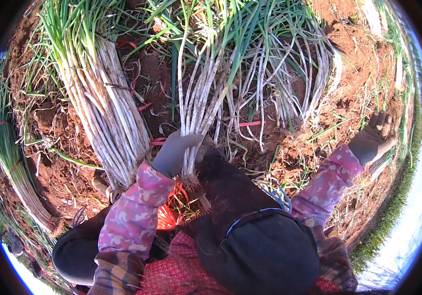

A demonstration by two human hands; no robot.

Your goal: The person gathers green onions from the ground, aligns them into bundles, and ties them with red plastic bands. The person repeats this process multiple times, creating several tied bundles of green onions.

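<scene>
My left hand, in a grey glove, grips the lower white stems of a small bunch of green onions, roots down and leaves pointing away from me. My right hand, gloved too, is held out at the right with its fingers apart and nothing seen in it. A thick bundle of green onions lies left of my left hand. Loose green onions are spread on the soil beyond and to the right of the held bunch.
A bound bundle of green onions lies at the far left. Red plastic strips are on the soil, and red plastic twine lies between my legs. More onions lie at the upper right. My bent knee is below the hands.
</scene>
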